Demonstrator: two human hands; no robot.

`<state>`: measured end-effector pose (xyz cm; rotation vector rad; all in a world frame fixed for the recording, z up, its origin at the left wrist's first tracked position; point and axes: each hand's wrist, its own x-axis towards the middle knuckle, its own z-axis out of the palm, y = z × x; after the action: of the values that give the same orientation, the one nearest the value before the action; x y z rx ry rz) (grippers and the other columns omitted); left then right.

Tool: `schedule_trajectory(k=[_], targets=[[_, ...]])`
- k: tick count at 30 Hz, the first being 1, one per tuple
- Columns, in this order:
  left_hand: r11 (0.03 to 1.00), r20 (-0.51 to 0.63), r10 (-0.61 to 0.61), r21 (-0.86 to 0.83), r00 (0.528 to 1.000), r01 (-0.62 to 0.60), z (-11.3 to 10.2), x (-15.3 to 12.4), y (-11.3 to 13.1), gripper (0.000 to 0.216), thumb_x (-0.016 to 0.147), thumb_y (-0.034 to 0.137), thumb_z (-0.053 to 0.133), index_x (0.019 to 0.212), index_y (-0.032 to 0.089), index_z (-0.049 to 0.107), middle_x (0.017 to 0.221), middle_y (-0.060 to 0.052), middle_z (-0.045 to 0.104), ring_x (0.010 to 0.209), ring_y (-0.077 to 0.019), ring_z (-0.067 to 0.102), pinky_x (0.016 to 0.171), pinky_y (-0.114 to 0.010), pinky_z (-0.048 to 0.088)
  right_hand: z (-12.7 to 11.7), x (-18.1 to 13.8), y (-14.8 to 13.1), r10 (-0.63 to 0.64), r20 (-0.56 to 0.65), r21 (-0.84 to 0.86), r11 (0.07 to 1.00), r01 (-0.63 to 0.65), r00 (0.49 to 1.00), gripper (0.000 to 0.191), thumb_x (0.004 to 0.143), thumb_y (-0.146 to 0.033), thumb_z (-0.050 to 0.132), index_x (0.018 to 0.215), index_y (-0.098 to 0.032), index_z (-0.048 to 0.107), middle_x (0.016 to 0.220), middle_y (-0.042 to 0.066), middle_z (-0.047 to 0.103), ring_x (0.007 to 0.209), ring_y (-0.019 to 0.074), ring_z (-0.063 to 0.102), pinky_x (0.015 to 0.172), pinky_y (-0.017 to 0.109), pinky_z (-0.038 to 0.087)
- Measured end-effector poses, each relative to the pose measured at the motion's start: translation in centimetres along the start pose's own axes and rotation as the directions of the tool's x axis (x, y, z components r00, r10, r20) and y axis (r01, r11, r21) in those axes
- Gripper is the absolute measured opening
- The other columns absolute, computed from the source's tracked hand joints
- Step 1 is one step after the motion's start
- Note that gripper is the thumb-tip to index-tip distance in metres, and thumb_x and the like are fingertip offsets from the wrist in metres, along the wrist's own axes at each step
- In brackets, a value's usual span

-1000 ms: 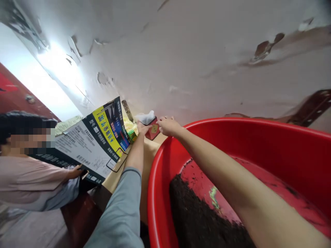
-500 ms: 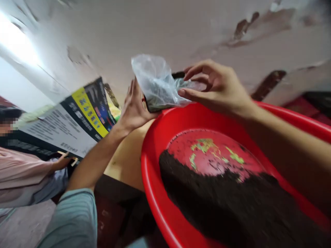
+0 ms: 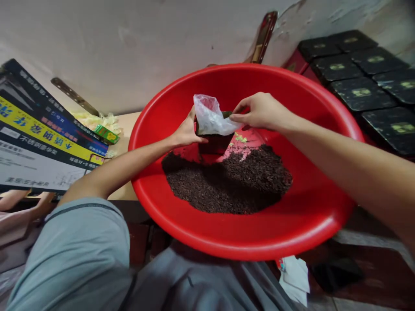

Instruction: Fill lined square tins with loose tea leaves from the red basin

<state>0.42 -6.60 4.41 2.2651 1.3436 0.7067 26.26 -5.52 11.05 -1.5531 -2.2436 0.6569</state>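
Observation:
My left hand is wrapped around the side of a small dark square box, thumb at its front. A clear plastic bag lines the box, its crumpled mouth sticking up and folding over the rim. My right hand is at the box's right edge, fingertips pinched on the bag. The box is held upright over a large red basin. Beneath and in front of it lies a heap of dark loose flakes like tea leaves. What the bag contains is hidden.
Several dark lidded boxes stand in rows at right. A large printed carton is on the left, with another person's hands at its lower edge. A green packet lies behind the basin's left side. White paper is below.
The view has swung round and down, showing the whole basin. The box and bag, earlier at the basin's far rim, are now over its inside. Both hands stay at them.

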Motion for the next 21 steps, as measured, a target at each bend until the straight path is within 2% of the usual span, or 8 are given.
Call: schedule_trajectory(k=[2,5,7,9,12,15,18,21], targets=[[0.999,0.047,-0.038,-0.004,0.998,0.038,-0.7,0.0,-0.4,0.127,0.066,0.039,0.096,0.165,0.018,0.02,0.162,-0.024,0.041,0.15,-0.0358,0.044,0.124,-0.054,0.039,0.2,0.4,1.0,-0.062,0.065,0.026,0.998,0.06,0.996,0.028,0.09,-0.041,0.07,0.102,-0.019,0.081,0.081,0.006,0.076,0.069,0.0198,0.069,0.074,0.038,0.059],[0.993,0.15,-0.113,0.056,0.982,0.106,-4.3,0.4,0.4,0.11,0.079,0.05,0.087,0.166,0.024,0.024,0.16,-0.022,0.047,0.143,-0.0346,0.054,0.112,-0.053,0.052,0.0,1.5,1.3,-0.214,0.078,-0.054,0.974,0.218,0.974,0.034,0.083,-0.045,0.077,0.106,-0.02,0.08,0.095,0.007,0.077,0.081,0.0224,0.071,0.077,0.037,0.057],[0.975,0.104,-0.204,0.11,0.974,0.192,-6.8,1.1,2.1,0.081,0.095,0.056,0.068,0.163,0.029,0.033,0.152,-0.019,0.058,0.127,-0.0315,0.068,0.095,-0.046,0.062,-0.3,2.3,0.6,-0.297,0.091,-0.145,0.94,0.307,0.951,0.036,0.077,-0.041,0.083,0.107,-0.021,0.079,0.105,0.009,0.077,0.089,0.0241,0.071,0.078,0.036,0.055],[0.946,0.004,-0.301,0.13,0.954,0.298,-8.3,1.9,4.3,0.055,0.104,0.053,0.051,0.153,0.027,0.05,0.136,-0.015,0.07,0.101,-0.0259,0.077,0.076,-0.037,0.065,-0.8,2.8,-0.7,-0.345,0.176,-0.201,0.904,0.377,0.922,0.031,0.078,-0.037,0.083,0.104,-0.02,0.079,0.106,0.009,0.077,0.09,0.0238,0.07,0.077,0.035,0.053],[0.907,-0.077,-0.369,0.186,0.926,0.377,-8.5,2.6,7.1,0.035,0.102,0.045,0.056,0.113,0.017,0.074,0.103,-0.01,0.079,0.072,-0.0184,0.075,0.064,-0.029,0.061,-1.1,2.8,-2.7,-0.327,0.309,-0.244,0.88,0.407,0.893,0.023,0.084,-0.036,0.077,0.101,-0.02,0.077,0.096,0.008,0.077,0.082,0.0215,0.069,0.069,0.032,0.048],[0.869,-0.086,-0.383,0.305,0.92,0.39,-7.9,2.4,8.4,0.029,0.092,0.037,0.073,0.072,0.015,0.073,0.069,-0.007,0.074,0.063,-0.018,0.071,0.067,-0.031,0.059,-0.7,2.5,-3.4,-0.287,0.321,-0.356,0.847,0.396,0.903,0.02,0.086,-0.026,0.072,0.105,-0.019,0.076,0.099,0.009,0.077,0.08,0.0213,0.068,0.062,0.031,0.041],[0.831,-0.077,-0.416,0.373,0.906,0.413,-7.9,1.9,8.2,0.035,0.087,0.034,0.078,0.058,0.017,0.068,0.051,-0.004,0.064,0.056,-0.0191,0.067,0.069,-0.035,0.056,-0.3,2.4,-3.0,-0.313,0.293,-0.435,0.798,0.418,0.903,0.028,0.088,-0.01,0.059,0.109,-0.019,0.075,0.1,0.01,0.076,0.08,0.0207,0.067,0.064,0.032,0.04],[0.789,-0.097,-0.451,0.422,0.887,0.447,-8.0,1.9,7.4,0.047,0.09,0.039,0.075,0.049,0.019,0.061,0.046,-0.004,0.06,0.054,-0.019,0.064,0.068,-0.036,0.054,-0.2,2.6,-2.5,-0.373,0.269,-0.415,0.787,0.457,0.888,0.036,0.091,-0.009,0.055,0.117,-0.022,0.076,0.112,0.011,0.073,0.087,0.0215,0.067,0.067,0.033,0.042]])
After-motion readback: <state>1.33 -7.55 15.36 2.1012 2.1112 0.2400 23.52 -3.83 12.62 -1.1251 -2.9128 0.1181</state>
